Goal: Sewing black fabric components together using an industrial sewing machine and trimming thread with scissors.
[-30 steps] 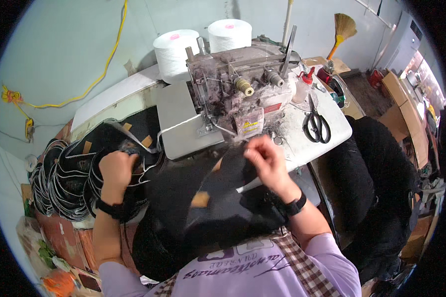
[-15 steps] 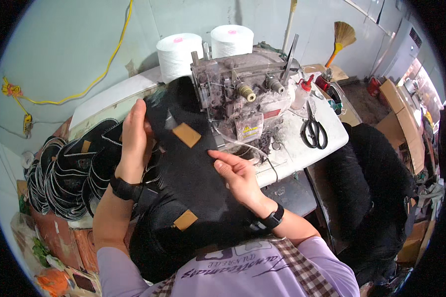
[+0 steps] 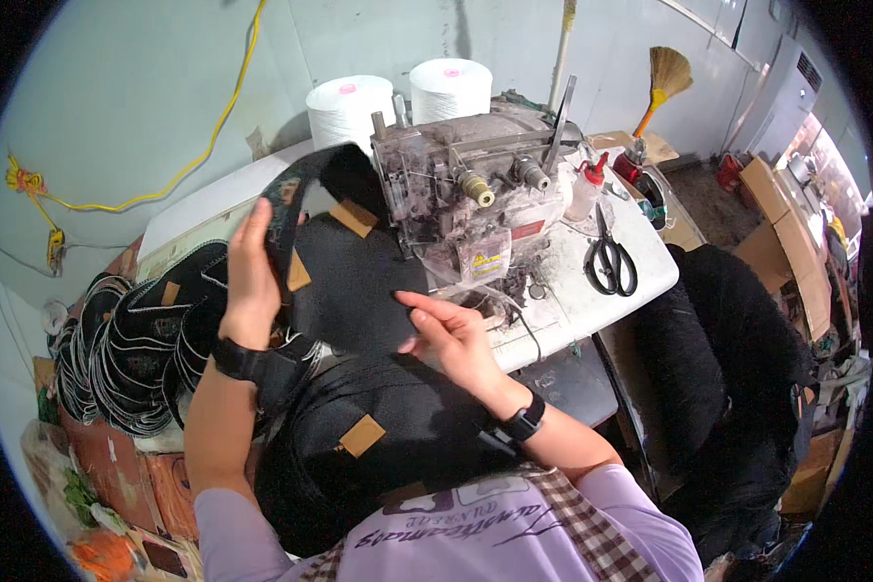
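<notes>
A black fabric piece with tan patches lies at the left side of a lint-covered overlock sewing machine. My left hand grips its left edge, which is lifted and folded inward, showing a patterned strip. The left thumb is mostly hidden behind the fabric. My right hand pinches the right edge just in front of the machine, with the forefinger stretched along it. Below, over my lap, rests more black fabric with a tan patch. The machine's needle area is hidden.
Black pieces with white-stitched edges are heaped at left. Two white thread cones stand behind the machine. Black scissors and a red-topped bottle sit on the white table. Black fluffy material hangs at right.
The fabric's left part has lifted and curled inward with my left hand, so the patterned strip shows. My right hand has shifted slightly left along the edge.
</notes>
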### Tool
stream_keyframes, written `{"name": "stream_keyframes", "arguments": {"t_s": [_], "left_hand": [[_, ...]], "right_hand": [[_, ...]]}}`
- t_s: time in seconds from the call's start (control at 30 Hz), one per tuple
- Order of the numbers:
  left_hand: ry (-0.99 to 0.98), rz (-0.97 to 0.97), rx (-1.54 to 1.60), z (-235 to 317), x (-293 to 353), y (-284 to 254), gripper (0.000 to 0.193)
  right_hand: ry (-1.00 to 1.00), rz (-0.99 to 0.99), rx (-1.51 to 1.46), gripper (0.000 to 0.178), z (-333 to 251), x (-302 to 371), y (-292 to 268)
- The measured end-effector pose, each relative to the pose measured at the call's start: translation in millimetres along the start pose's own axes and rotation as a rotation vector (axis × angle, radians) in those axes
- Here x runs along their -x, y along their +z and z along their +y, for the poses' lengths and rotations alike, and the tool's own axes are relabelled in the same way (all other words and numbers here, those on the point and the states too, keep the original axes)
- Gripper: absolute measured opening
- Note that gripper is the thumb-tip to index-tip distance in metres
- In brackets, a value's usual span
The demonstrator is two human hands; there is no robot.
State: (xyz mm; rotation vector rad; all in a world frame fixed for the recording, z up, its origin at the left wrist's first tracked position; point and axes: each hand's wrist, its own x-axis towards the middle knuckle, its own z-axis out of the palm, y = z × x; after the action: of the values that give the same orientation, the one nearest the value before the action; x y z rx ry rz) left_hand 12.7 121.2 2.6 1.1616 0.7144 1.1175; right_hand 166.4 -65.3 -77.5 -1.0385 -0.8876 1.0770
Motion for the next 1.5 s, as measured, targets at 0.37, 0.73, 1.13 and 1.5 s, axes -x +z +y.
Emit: {"name": "stream_keyframes", "arguments": {"t_s": [0.37,0.73,1.13,1.5], "left_hand": [[-0.115,-0.424,-0.381,10.9,139.8,-29.8,0.031],[0.265,-0.735,-0.772,14.2,112.1,0.8,0.017],[-0.116,-0.563,-0.168,12.0,106.5,21.2,0.028],[0.576,-0.224,-0.665,-20.1,27.9,-5.4,0.042]], "right_hand": [[-0.075,-0.164,0.011,0.033,7.5,-6.4,-20.0],[-0.338,-0.04,0.551,0.028,-35.7,23.9,-31.1],[-0.59,-0.024,0.848,0.027,-16.5,24.6,-15.5],[-0.744,0.074,0.843,0.042,5.7,6.2,-27.7]]}}
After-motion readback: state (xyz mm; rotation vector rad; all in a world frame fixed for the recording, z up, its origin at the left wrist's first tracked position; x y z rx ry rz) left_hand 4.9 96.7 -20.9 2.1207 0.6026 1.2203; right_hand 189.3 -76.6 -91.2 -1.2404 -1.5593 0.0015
